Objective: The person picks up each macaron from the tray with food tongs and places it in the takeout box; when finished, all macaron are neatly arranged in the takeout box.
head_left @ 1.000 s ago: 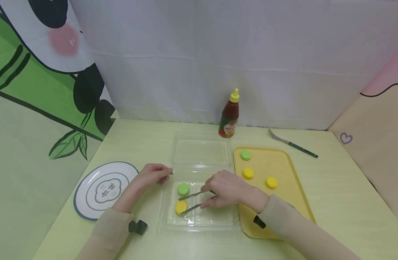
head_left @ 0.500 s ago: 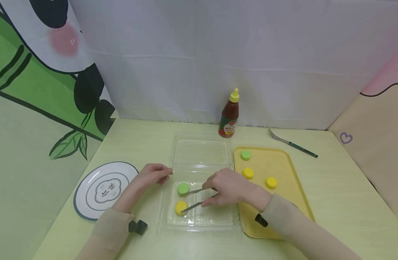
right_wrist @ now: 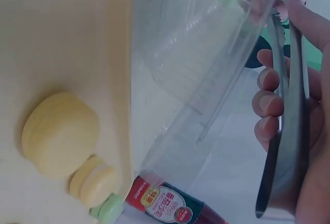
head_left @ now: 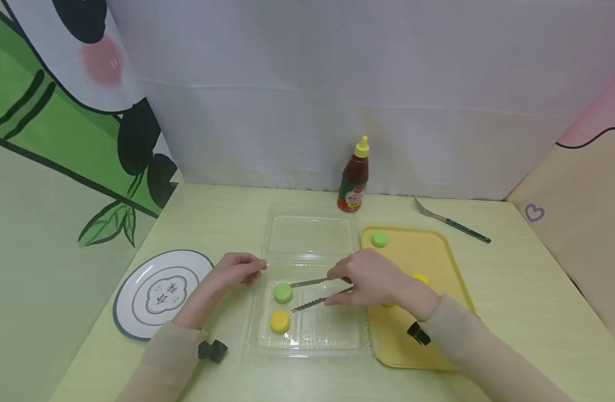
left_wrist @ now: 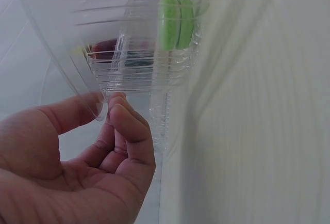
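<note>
Left hand: my left grip (head_left: 239, 269) pinches the left edge of the clear container (head_left: 332, 335), pretty obvious on the left wrist cam
Right hand: right grip (head_left: 368, 280) has its fingers wrapped round the metal tongs (head_left: 310, 304), whose arms are spread apart over the container
Tong tips: one sits right by the green macaron (head_left: 283, 292), can't tell from my end if they touch; the other is near the yellow macaron (head_left: 279, 321)
Container macarons: both in the left part of the base, green farther from me, yellow nearer, a small gap between
Lid: the lid (head_left: 312, 234) lies open on the far side
Tray: yellow tray (head_left: 395, 349) on the right, with a second green macaron (head_left: 379, 239) at its far left corner and another yellow one (head_left: 421, 277) partly behind the right wrist
Around the bench (head_left: 528, 312): blue-rimmed plate (head_left: 129, 296) by the left forearm, sauce bottle (head_left: 353, 184) upright near the back, fork (head_left: 453, 223) beyond the tray
</note>
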`<action>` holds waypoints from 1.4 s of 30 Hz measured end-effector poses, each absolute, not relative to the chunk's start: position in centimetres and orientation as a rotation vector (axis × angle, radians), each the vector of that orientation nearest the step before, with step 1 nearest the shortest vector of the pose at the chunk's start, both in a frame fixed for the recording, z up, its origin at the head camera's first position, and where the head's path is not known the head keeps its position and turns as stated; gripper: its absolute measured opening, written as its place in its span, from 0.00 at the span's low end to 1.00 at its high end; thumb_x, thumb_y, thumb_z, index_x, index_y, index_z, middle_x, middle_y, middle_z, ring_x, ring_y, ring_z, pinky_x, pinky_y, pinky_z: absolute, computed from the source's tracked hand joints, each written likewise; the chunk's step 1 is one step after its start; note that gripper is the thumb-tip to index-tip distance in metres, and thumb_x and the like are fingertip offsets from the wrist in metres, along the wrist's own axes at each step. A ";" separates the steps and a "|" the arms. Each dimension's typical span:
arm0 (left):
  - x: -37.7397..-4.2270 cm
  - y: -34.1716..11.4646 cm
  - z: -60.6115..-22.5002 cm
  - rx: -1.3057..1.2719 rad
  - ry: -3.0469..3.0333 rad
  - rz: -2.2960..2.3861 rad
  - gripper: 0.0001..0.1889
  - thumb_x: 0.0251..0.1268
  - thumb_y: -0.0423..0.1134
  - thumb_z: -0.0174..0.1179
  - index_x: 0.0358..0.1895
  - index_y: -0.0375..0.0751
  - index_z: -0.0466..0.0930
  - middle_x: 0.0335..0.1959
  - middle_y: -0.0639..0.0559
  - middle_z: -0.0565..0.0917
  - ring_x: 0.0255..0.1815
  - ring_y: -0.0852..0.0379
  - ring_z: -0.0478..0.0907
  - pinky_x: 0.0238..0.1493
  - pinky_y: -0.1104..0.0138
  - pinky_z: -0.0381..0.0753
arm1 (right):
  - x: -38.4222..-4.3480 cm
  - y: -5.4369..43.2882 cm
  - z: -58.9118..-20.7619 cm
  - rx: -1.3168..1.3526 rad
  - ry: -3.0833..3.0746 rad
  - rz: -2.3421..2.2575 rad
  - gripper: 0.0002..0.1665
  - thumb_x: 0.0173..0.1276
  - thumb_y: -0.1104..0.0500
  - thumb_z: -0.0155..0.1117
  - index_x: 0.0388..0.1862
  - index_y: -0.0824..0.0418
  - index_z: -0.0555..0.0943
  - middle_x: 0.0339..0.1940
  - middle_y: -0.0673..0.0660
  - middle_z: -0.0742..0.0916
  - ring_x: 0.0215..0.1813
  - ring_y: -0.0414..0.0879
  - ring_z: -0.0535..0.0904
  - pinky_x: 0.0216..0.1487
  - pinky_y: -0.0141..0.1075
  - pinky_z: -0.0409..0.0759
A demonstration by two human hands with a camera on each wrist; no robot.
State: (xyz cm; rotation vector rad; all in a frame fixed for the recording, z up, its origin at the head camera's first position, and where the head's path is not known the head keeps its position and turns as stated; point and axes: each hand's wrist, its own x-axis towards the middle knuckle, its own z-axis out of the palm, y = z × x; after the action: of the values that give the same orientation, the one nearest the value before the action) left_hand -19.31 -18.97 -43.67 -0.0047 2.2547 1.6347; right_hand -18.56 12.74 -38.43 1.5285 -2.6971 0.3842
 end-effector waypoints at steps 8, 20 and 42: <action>-19.3 -18.9 -43.6 -0.003 2.262 1.622 0.15 0.73 0.39 0.59 0.45 0.24 0.81 0.24 0.52 0.77 0.27 0.58 0.73 0.34 0.67 0.76 | -18.6 14.2 -37.8 1.469 -2.715 0.390 0.22 0.62 0.36 0.70 0.32 0.54 0.85 0.18 0.41 0.69 0.20 0.32 0.59 0.23 0.28 0.56; -19.1 -19.0 -43.6 0.017 2.265 1.624 0.16 0.73 0.39 0.59 0.44 0.24 0.81 0.24 0.51 0.78 0.28 0.58 0.73 0.35 0.67 0.76 | -18.8 16.6 -37.2 1.404 -2.675 0.391 0.19 0.61 0.37 0.72 0.28 0.49 0.80 0.16 0.41 0.67 0.20 0.32 0.57 0.23 0.28 0.54; -19.1 -19.1 -43.6 0.017 2.259 1.634 0.15 0.73 0.39 0.58 0.44 0.25 0.81 0.24 0.52 0.78 0.27 0.58 0.73 0.35 0.67 0.75 | -18.8 22.0 -36.7 1.194 -2.760 0.350 0.23 0.61 0.37 0.72 0.39 0.55 0.89 0.29 0.41 0.85 0.23 0.31 0.70 0.26 0.29 0.71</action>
State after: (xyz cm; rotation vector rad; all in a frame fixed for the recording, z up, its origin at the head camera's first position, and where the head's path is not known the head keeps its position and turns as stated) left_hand -19.12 -19.06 -43.63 0.0170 2.2590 1.6338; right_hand -18.78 22.00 -36.74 1.1939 -2.7601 0.3498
